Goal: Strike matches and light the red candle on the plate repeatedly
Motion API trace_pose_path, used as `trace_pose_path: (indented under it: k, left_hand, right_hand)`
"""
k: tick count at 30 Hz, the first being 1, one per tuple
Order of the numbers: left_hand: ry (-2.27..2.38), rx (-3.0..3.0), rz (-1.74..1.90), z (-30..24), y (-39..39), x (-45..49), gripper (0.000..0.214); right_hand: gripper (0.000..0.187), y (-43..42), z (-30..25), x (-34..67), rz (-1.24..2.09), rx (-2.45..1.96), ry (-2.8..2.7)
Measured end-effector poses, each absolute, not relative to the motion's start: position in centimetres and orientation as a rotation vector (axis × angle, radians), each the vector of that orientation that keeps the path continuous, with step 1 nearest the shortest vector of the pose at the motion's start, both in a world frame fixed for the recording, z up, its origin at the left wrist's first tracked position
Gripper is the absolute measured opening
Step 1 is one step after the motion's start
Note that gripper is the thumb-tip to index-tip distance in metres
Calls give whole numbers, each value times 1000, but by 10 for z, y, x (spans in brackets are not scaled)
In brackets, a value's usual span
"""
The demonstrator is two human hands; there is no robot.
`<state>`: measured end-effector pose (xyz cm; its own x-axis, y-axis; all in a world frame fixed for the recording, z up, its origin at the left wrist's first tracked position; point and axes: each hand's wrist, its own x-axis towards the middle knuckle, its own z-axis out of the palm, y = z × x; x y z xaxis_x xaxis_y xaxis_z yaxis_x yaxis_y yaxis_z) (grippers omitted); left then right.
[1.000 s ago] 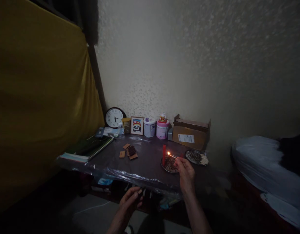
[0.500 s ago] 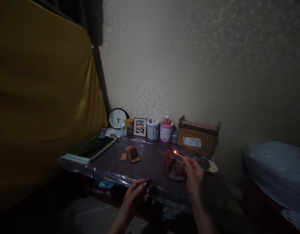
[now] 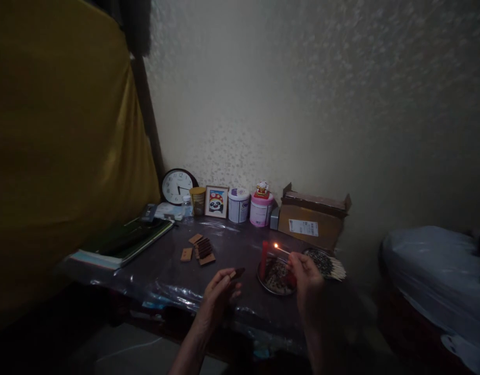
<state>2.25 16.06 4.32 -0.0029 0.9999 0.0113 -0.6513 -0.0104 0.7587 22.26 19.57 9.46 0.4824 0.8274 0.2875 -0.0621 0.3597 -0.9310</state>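
My right hand [image 3: 308,276] pinches a lit match [image 3: 283,251], its small flame at the left tip. Just left of the flame stands a red candle [image 3: 264,260], upright and with no flame visible, on a round metal plate [image 3: 272,292] strewn with dark and pale bits. Another red piece on that plate is partly hidden by my right hand. Between thumb and fingers of my left hand [image 3: 218,291] is a small striker strip [image 3: 237,273], tan at one end and dark at the other. It is held above the table, left of the plate.
Similar strips and tan pieces [image 3: 203,250] lie on the plastic-covered table [image 3: 228,245]. Loose matches [image 3: 337,268] rest on a plate at right. Behind stand a clock [image 3: 178,186], a framed picture [image 3: 216,202], tins [image 3: 239,205] and a cardboard box [image 3: 310,224]. A green book [image 3: 126,242] lies left.
My left hand has risen with the striker strip, which is now nearer the plate's height in view. My right hand keeps the lit match near the candle. The view has shifted slightly right.
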Motion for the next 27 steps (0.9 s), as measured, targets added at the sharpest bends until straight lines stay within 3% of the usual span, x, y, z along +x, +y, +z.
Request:
trace_pose_path:
  k: [27]
  left_hand:
    - [691,649,1464,36,160,15,24]
  right_hand:
    - [25,202,90,205,604,-1083,-941]
